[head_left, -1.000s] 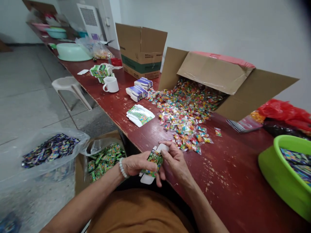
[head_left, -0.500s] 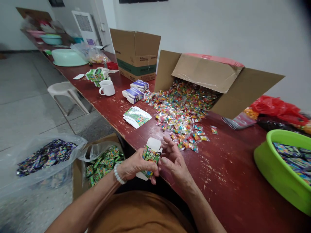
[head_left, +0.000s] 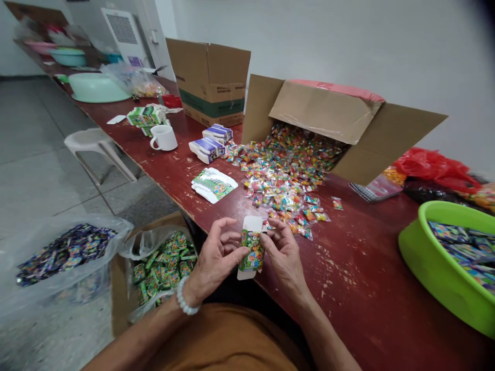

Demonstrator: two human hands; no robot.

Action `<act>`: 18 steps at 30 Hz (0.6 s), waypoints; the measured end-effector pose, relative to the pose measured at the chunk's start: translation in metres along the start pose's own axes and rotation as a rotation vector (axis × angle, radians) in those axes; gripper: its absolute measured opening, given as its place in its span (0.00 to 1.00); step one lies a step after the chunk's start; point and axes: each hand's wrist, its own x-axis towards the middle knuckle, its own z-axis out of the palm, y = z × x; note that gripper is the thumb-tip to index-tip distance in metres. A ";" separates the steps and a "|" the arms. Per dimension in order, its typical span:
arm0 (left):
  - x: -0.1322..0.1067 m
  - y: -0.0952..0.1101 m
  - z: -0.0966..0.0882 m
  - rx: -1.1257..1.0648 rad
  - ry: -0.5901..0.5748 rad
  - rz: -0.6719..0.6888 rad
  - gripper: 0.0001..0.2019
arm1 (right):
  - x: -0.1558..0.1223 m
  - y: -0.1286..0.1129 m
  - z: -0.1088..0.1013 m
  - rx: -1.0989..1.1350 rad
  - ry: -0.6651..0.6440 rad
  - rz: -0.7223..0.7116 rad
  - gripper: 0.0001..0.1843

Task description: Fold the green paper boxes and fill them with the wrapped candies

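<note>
A small green printed carton [head_left: 252,250] stands upright between my hands, its white top and bottom flaps sticking out. My right hand [head_left: 284,252] pinches its right edge, thumb in front and fingers behind. At the left edge, my left hand [head_left: 216,257] has its thumb on the carton and the other fingers loosely curled; the index finger is off it. What the carton contains cannot be seen. Beyond my hands, small clear packets of colourful candy [head_left: 286,190] spill from a tipped cardboard box [head_left: 320,111]. A flattened green-and-white carton [head_left: 214,184] lies to their left.
Purple cartons [head_left: 209,149], a white mug [head_left: 164,138] and green cartons [head_left: 145,117] stand on the red table [head_left: 348,293]. A lime-green basin [head_left: 433,278] with packets is at right. Below left are a box of green packets [head_left: 166,268] and a plastic bag of dark packets [head_left: 73,247].
My right hand has come onto the carton's right edge. My left hand has loosened its wrap and shifted to the left edge. The carton has turned more upright.
</note>
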 end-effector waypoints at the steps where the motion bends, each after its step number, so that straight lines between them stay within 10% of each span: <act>1: -0.002 -0.002 0.001 0.036 0.020 0.043 0.26 | -0.001 0.001 0.002 0.016 0.009 -0.004 0.22; 9: 0.001 -0.005 -0.006 0.210 -0.046 -0.004 0.16 | -0.002 0.008 0.000 -0.135 -0.023 -0.082 0.09; 18: 0.014 0.005 -0.012 0.285 -0.094 0.050 0.11 | 0.017 0.000 -0.007 0.001 -0.140 0.171 0.18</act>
